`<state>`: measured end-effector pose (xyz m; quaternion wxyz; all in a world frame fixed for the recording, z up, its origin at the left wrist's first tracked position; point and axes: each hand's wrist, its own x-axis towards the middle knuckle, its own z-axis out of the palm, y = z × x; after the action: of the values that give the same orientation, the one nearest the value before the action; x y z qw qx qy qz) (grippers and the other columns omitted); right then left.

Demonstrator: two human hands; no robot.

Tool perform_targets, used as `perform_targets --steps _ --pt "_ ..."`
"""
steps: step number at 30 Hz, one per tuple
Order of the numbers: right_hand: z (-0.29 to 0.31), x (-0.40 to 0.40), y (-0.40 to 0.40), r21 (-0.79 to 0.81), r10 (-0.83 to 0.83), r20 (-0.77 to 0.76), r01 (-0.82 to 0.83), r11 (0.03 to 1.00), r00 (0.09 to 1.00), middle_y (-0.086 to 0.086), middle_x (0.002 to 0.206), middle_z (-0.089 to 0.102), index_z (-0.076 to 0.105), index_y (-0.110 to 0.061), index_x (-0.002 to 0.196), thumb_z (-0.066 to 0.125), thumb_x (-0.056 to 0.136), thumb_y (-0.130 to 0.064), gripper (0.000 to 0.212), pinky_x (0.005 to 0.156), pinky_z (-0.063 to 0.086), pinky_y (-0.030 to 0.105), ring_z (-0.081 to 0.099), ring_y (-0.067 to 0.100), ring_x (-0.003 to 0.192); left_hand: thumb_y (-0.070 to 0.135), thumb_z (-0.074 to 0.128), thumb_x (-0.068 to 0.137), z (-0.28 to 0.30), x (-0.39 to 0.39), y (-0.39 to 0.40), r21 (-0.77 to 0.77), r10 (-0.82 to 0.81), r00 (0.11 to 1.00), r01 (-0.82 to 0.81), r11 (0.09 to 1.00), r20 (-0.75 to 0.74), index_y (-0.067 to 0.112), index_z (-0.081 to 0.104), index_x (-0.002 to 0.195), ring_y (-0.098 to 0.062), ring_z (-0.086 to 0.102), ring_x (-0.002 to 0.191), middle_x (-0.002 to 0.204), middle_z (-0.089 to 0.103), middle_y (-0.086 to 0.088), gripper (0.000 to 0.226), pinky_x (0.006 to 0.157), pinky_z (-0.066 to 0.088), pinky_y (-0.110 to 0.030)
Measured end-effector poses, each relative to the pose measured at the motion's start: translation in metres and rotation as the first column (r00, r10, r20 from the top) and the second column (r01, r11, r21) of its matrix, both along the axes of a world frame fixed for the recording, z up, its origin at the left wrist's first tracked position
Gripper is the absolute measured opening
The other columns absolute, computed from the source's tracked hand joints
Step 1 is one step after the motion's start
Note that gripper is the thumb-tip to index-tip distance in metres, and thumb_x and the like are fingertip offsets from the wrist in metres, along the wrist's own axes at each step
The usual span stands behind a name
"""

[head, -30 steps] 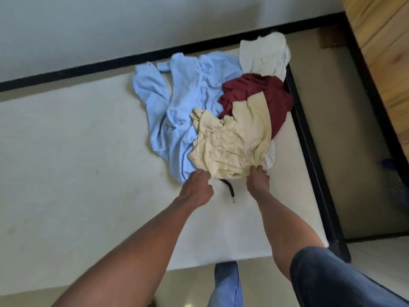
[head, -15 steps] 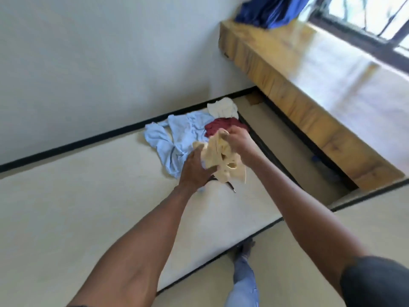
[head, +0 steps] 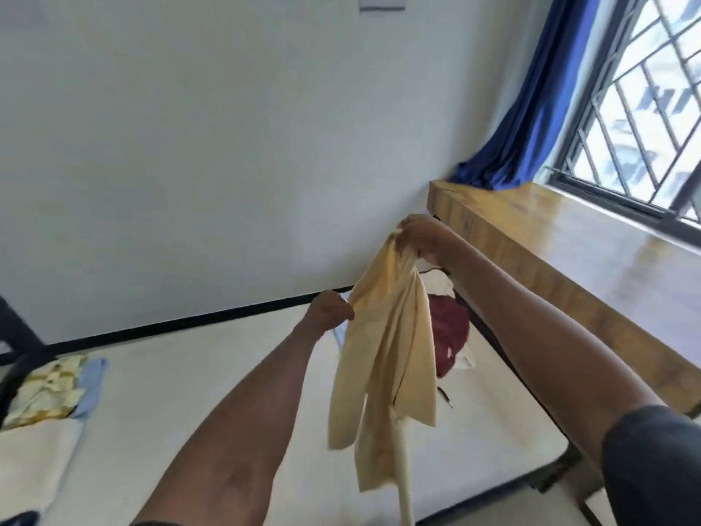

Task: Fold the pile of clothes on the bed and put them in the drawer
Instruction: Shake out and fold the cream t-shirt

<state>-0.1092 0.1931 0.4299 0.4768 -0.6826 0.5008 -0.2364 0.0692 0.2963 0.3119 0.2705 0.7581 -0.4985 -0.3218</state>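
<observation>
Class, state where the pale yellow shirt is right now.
In the head view the pale yellow shirt hangs centre-right above the bed, gripped by the right hand at top and the left hand beside it.

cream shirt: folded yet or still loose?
Not folded. The cream shirt hangs loose and crumpled above the bed, gripped by the right hand and left hand.

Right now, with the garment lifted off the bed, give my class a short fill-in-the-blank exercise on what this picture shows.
1. Both hands hold up a garment whose colour is pale ____.
2. The right hand grips the garment ____ than the left hand does.
3. Behind the hanging garment, a ____ piece of clothing lies on the bed.
4. Beside the window hangs a ____ curtain.

Missing words: yellow; higher; dark red; blue
</observation>
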Motion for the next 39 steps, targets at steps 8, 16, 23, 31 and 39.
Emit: perform_targets --steps 8,16,23,31,39 --pt "0.009 0.002 0.037 0.067 0.174 0.305 -0.203 0.977 0.936 0.003 0.068 0.056 0.058 -0.014 0.072 0.07 0.084 0.004 0.024 0.057 0.047 0.026 0.056 0.015 0.06 0.016 0.069 0.089 0.012 -0.02 0.032 -0.14 0.084 0.901 -0.157 0.978 -0.426 0.008 0.062 0.101 -0.012 0.055 0.062 0.084 0.06 -0.01 0.016 0.054 0.044 -0.02" --pt "0.025 -0.029 0.026 -0.314 0.072 -0.271 -0.159 0.936 0.96 0.01 0.099 0.06 0.063 -0.003 0.104 0.072 0.08 -0.002 0.026 0.062 0.044 0.027 0.053 0.017 0.075 0.01 0.047 0.093 0.079 0.015 0.027 -0.275 0.515 0.857 -0.489 0.827 0.024 -0.001 0.05 0.124 -0.038 0.056 0.115 0.124 0.057 -0.022 0.033 0.088 0.048 -0.038" --pt "0.021 -0.031 0.011 -0.635 -0.164 -0.272 -0.049 0.771 0.948 0.007 0.093 0.058 0.067 -0.012 0.085 0.05 0.074 -0.005 0.022 0.076 0.042 0.035 0.052 0.029 0.094 0.003 0.037 0.083 0.16 0.032 0.013 -0.518 0.333 0.913 -0.408 0.752 -0.236 0.019 0.062 0.094 -0.019 0.056 0.091 0.103 0.063 -0.002 0.031 0.074 0.043 -0.029" --pt "0.047 -0.04 -0.004 -0.164 0.251 0.039 -0.242 0.956 0.967 0.008 0.074 0.063 0.065 -0.003 0.08 0.076 0.078 -0.051 0.05 0.061 0.045 0.031 0.059 0.019 0.063 0.003 0.045 0.088 0.194 0.064 0.013 -0.573 0.417 0.898 -0.416 0.706 -0.138 0.012 0.068 0.096 -0.019 0.056 0.093 0.102 0.064 -0.004 0.026 0.074 0.042 -0.026" --pt "0.018 -0.025 -0.022 -0.369 -0.114 -0.12 0.063 0.927 0.986 0.007 0.074 0.051 0.053 -0.007 0.07 0.06 0.09 -0.02 0.025 0.059 0.034 0.032 0.047 0.022 0.068 0.003 0.047 0.092 0.195 0.097 0.026 -0.569 0.627 0.732 -0.644 0.511 -0.267 0.008 0.068 0.097 -0.017 0.055 0.089 0.093 0.06 -0.006 0.022 0.074 0.043 -0.025"
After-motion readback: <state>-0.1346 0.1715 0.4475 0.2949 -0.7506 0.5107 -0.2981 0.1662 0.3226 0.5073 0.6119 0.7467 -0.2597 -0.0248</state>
